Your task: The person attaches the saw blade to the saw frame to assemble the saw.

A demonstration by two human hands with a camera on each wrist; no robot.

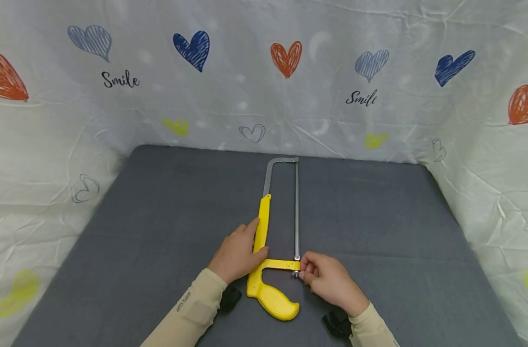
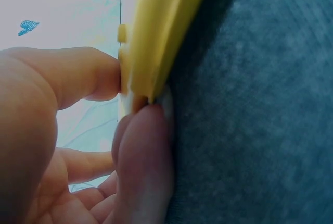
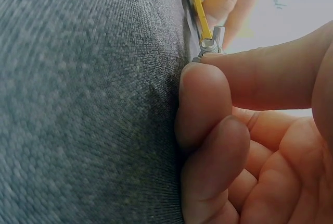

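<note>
A hacksaw (image 1: 261,231) with a yellow frame and pistol handle (image 1: 277,302) lies on the grey cloth in the head view. Its thin metal blade (image 1: 297,207) runs along the right side, up to the silver end of the frame (image 1: 269,176). My left hand (image 1: 237,254) grips the yellow spine just above the handle, thumb on one side and fingers on the other. With thumb and forefinger my right hand (image 1: 331,279) pinches the small metal wing nut (image 3: 218,35) at the blade's near end. Those fingertips partly hide the nut.
Grey cloth (image 1: 181,193) covers the table. A white curtain printed with hearts (image 1: 246,29) hangs behind and along both sides. Black camera mounts (image 1: 337,324) sit under the wrists, close to the handle.
</note>
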